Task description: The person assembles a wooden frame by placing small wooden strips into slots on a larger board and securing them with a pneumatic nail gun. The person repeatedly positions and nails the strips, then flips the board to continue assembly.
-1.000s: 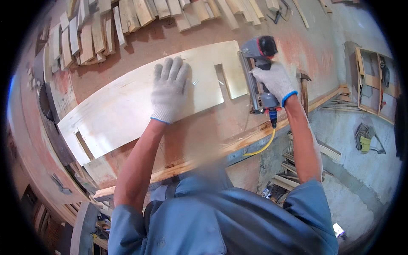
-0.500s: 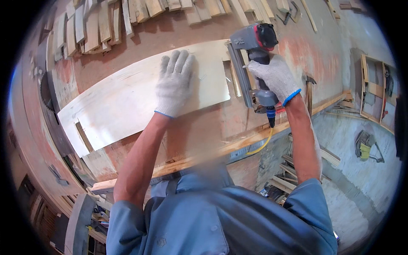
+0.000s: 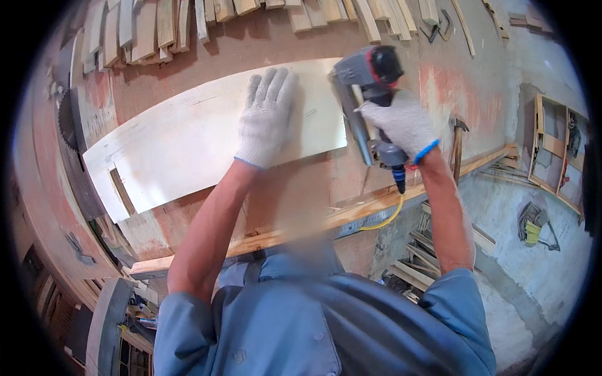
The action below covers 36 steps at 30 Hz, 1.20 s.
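A long pale panel (image 3: 182,135) with one curved edge lies on the workbench. Near its left end is a slot. My left hand (image 3: 266,119), in a white knitted glove, rests flat on the panel with fingers stretched out. In a matching glove, my right hand (image 3: 404,125) grips the handle of a grey and black air nail gun (image 3: 359,67), slightly blurred. The gun is over the panel's right end and covers part of it; whether its nose touches the wood I cannot tell. A yellow air hose (image 3: 382,222) runs from the gun's base.
Stacked wood strips (image 3: 150,31) line the bench's far side. A hammer (image 3: 458,141) lies right of my right hand. A circular saw blade (image 3: 66,119) stands at the left. Wood scraps (image 3: 420,260) lie below the bench's front edge (image 3: 301,225).
The nail gun has shifted slightly left and nearer and now tilts, hiding the slot at the panel's right end. My left hand is still flat on the panel, a little farther right in view.
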Motion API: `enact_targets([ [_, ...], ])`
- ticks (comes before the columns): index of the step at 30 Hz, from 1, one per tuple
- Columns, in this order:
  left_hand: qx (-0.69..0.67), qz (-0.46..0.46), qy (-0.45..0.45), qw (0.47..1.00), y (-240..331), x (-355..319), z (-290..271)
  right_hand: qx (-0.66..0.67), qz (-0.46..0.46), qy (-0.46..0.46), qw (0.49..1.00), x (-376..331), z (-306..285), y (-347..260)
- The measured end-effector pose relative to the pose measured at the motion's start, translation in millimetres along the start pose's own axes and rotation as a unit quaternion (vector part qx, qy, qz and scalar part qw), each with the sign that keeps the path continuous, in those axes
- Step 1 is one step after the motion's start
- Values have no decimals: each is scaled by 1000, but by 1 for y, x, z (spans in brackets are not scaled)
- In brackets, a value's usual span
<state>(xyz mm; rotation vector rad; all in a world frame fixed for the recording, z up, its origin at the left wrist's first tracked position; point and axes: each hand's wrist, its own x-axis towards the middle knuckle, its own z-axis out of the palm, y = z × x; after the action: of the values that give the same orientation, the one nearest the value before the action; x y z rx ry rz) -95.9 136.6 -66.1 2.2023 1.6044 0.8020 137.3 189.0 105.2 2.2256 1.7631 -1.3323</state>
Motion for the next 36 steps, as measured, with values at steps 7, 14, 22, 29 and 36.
enact_targets([
  [7,-24,-13,15,1000,-7,-5,8,-79,8,-10,997,-22,20,34],
  [14,-10,-11,18,1000,-4,-5,7,-74,15,-3,997,-57,30,42],
  [22,-1,-4,42,999,-6,-4,11,-48,39,-4,998,-89,38,53],
  [29,0,16,54,998,-8,-5,13,-76,10,30,997,-101,55,82],
  [36,7,11,56,998,-7,-6,13,-58,31,-21,998,-112,54,78],
])
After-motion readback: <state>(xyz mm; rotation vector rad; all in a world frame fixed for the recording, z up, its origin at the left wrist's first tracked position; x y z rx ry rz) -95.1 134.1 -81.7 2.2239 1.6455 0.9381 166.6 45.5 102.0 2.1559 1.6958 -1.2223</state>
